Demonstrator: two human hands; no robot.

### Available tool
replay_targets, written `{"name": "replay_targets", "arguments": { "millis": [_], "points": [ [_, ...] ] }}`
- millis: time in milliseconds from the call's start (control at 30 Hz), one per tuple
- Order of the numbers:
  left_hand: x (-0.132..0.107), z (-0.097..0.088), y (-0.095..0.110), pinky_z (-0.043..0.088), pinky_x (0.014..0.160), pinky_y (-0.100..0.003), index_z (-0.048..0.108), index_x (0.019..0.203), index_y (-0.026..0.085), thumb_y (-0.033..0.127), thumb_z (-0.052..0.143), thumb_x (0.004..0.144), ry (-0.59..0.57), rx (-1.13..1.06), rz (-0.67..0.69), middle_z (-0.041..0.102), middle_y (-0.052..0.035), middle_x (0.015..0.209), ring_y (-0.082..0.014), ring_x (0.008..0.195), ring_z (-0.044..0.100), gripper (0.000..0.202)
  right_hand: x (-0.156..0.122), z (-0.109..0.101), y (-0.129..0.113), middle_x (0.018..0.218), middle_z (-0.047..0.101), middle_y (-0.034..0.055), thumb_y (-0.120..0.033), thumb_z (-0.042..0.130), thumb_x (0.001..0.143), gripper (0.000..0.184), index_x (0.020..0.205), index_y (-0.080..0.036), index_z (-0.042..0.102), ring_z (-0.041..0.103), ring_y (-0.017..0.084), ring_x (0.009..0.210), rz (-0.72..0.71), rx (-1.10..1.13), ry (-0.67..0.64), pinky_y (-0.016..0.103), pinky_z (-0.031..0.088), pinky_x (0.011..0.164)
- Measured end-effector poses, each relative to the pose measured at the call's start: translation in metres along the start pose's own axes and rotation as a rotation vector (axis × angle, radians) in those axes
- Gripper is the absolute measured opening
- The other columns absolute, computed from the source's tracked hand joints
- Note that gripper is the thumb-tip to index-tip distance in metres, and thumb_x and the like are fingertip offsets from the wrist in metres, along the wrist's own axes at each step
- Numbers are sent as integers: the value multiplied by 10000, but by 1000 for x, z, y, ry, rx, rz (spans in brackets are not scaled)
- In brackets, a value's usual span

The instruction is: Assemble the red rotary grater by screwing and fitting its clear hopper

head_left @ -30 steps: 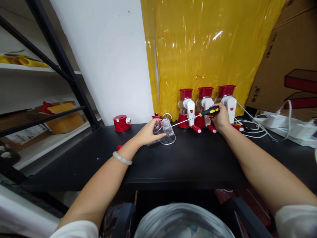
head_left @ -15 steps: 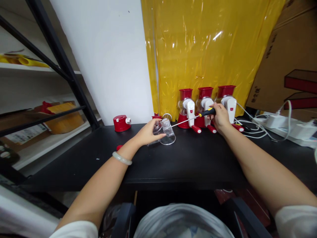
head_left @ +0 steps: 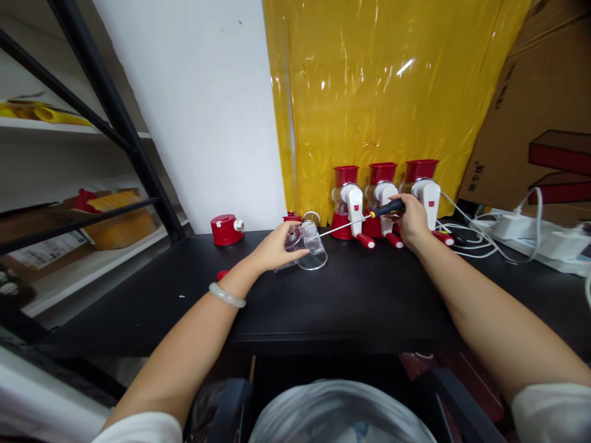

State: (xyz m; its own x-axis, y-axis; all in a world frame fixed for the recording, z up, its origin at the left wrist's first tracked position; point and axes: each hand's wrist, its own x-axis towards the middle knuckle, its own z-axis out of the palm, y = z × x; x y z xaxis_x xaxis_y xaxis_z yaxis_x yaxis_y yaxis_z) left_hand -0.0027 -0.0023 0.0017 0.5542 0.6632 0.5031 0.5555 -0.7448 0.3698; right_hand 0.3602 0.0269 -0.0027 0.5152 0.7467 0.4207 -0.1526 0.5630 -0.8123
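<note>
I see open counter (head_left: 323, 307) across the lower middle of the frame, wide enough for either arm to sweep. The back edge is blocked at centre by three red grinders (head_left: 383, 197), just beside my right hand (head_left: 412, 219). White cables (head_left: 466, 240) and a power strip (head_left: 545, 243) crowd the right. A red cap (head_left: 226, 229) stands alone at left.

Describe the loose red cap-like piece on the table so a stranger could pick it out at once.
Start at the black table and follow its back edge left, to where the white wall meets it. There sits the red piece, left of the left hand and the clear plastic part. Unlike the three tall red-and-white grinders before the yellow sheet, it is squat, alone, with a small white knob on its side.
</note>
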Motion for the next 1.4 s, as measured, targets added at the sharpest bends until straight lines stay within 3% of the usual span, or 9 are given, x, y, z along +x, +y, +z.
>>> {"name": "replay_targets", "arguments": {
  "millis": [167,267,433,567,700,900,1067,1200,1400],
  "points": [
    [0,0,-1,454,1064,-523,433,1374,222,501,730,807,-2,1,8,552,-156,1388,-324,1243,576,698,-1,4,-2,494,497,-65,-484,665,797,294,703,-220,574,435,74,348,-22,-7,0,198,382,327],
    [0,0,-2,458,1060,-524,432,1376,221,510,733,804,-4,2,2,554,-157,1384,-325,1237,578,708,-2,5,-2,480,496,-52,-508,588,852,330,694,-220,556,432,81,338,-7,-13,10,208,378,324],
    [0,0,-1,454,1065,-520,431,1378,207,512,728,809,4,5,8,551,-161,1391,-322,1245,573,711,-5,2,-3,544,573,-9,-405,404,907,291,769,-215,577,532,124,393,63,60,-13,236,403,356],
    [0,-1,2,451,1069,-526,441,1372,206,498,733,808,2,-2,7,557,-163,1385,-323,1246,573,699,-4,0,-3,591,600,-10,-346,458,821,229,783,-204,633,593,126,464,64,65,-27,217,408,374],
    [0,-1,2,454,1057,-546,450,1368,218,469,747,797,5,-14,-1,563,-162,1377,-330,1236,579,691,-1,0,-1,569,579,-27,-332,533,777,195,811,-197,671,554,116,429,32,50,-26,224,417,361],
    [0,0,-1,460,1060,-535,444,1371,223,491,742,800,2,-2,3,556,-162,1388,-330,1240,579,698,3,0,4,495,493,-67,-483,674,781,276,767,-218,599,444,86,326,-50,-21,-5,205,320,279],
    [0,0,0,454,1068,-534,434,1377,215,497,740,801,-1,-4,7,558,-162,1383,-327,1238,583,710,2,-1,5,505,524,-55,-566,576,837,353,732,-230,547,443,90,330,-25,7,2,215,343,294],
    [0,0,2,470,1048,-520,437,1367,211,494,738,802,-1,-3,6,563,-164,1376,-327,1224,595,700,1,-2,4,606,612,-7,-441,449,872,284,761,-218,586,554,122,413,57,86,-3,241,421,348],
    [0,0,2,471,1043,-514,438,1374,210,499,737,802,-1,-13,0,567,-161,1371,-325,1220,593,707,1,-2,2,603,585,-6,-362,554,781,200,727,-196,653,565,114,471,-15,57,12,220,434,366]
  ]
}}
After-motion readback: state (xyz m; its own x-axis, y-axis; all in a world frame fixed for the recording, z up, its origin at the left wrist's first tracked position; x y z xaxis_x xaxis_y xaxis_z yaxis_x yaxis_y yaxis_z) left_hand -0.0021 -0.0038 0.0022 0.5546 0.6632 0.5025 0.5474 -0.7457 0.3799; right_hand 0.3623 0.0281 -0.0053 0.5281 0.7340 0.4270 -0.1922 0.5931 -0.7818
